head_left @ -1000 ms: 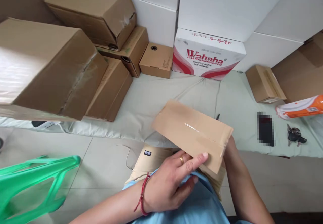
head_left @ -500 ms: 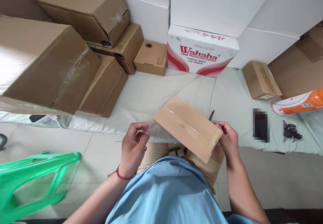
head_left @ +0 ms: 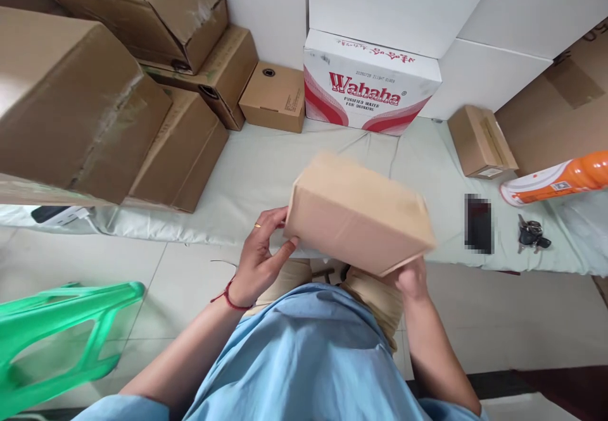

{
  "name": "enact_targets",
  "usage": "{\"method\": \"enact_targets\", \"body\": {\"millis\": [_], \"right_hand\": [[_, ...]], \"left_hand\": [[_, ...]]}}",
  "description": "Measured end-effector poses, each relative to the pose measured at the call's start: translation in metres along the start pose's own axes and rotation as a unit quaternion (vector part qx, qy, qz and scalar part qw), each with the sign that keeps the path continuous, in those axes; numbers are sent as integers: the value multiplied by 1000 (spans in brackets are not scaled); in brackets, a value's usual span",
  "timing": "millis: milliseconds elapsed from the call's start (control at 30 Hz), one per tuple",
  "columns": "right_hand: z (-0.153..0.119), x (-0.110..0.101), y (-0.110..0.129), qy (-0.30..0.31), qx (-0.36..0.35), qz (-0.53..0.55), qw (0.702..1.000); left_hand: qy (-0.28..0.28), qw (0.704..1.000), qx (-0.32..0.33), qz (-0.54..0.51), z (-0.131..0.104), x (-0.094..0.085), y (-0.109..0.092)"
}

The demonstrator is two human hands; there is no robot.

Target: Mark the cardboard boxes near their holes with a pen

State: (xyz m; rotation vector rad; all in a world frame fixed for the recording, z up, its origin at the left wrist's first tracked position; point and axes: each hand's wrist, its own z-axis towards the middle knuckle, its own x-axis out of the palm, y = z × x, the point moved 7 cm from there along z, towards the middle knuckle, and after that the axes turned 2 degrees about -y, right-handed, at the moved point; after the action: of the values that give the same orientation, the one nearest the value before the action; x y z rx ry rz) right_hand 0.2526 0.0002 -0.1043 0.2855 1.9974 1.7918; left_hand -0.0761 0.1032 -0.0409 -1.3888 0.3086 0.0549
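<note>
A small brown cardboard box (head_left: 356, 231) is tilted up above the front edge of the covered table, blurred by motion along its top. My left hand (head_left: 261, 253) is at the box's left end, with the thumb against the near face and the fingers by the end edge. At the lower right corner, my right hand (head_left: 411, 278) grips the box from below, its fingers partly hidden behind the cardboard. The pen seen earlier does not show now.
Large cardboard boxes (head_left: 61, 104) are stacked at left. A Wahaba-style white and red water carton, lettered Wahaha (head_left: 370, 85), stands against the wall. At right are a small box (head_left: 479, 142), an orange bottle (head_left: 560, 177) and keys (head_left: 532, 234). A green stool (head_left: 71, 339) stands on the floor.
The box has been lifted and turned, so another long face shows. My left hand has come up to its left end. My right hand has moved down and under its right corner.
</note>
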Motion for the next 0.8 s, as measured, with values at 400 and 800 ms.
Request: {"method": "enact_targets", "body": {"millis": [400,800], "right_hand": [[51,54,13,-26,-123,-33,991],[62,36,-22,-153,-23,152,976]], "left_hand": [[-90,990,-81,-68,-10,-5,89],[-5,997,3,-72,32,19,64]]}}
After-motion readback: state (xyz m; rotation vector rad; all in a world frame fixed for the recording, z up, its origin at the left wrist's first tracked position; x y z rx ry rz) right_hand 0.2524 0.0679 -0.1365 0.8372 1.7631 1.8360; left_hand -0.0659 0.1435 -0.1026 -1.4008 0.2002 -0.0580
